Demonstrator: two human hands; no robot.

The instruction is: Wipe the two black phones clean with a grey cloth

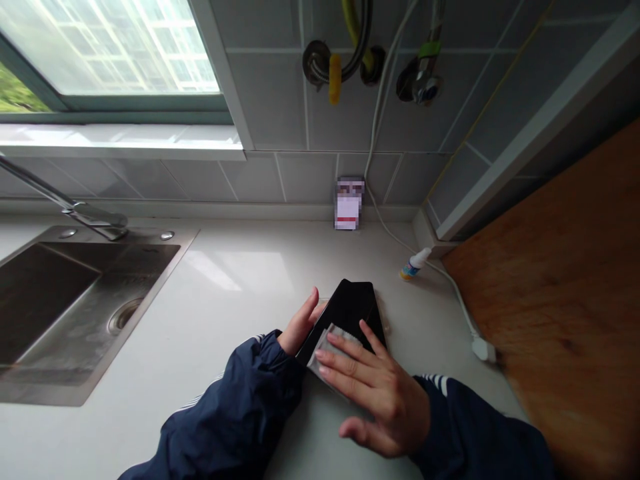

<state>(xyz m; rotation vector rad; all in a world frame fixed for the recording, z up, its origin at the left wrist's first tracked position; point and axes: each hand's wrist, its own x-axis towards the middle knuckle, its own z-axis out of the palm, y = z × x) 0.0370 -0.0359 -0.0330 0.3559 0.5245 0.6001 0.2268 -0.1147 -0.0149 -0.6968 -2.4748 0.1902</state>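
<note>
A black flat device (336,307), which looks like a phone, is tilted over the counter with its glossy face up. My left hand (301,327) grips it along its left edge, thumb pointing up and fingers hidden behind. On its lower part lies a folded light grey cloth (320,360). My right hand (377,390) rests on the cloth, fingers stretched flat and spread, thumb apart. Another black surface (369,297) shows just right of the device; I cannot tell if it is separate. A clear edge (387,323) peeks out beside it.
To the right stands a small spray bottle (414,264). A white cable (445,273) runs down to a plug (483,349) by the wooden panel (560,287). A small pixelated box (349,203) leans on the wall. The sink (145,320) and faucet (95,217) are at left.
</note>
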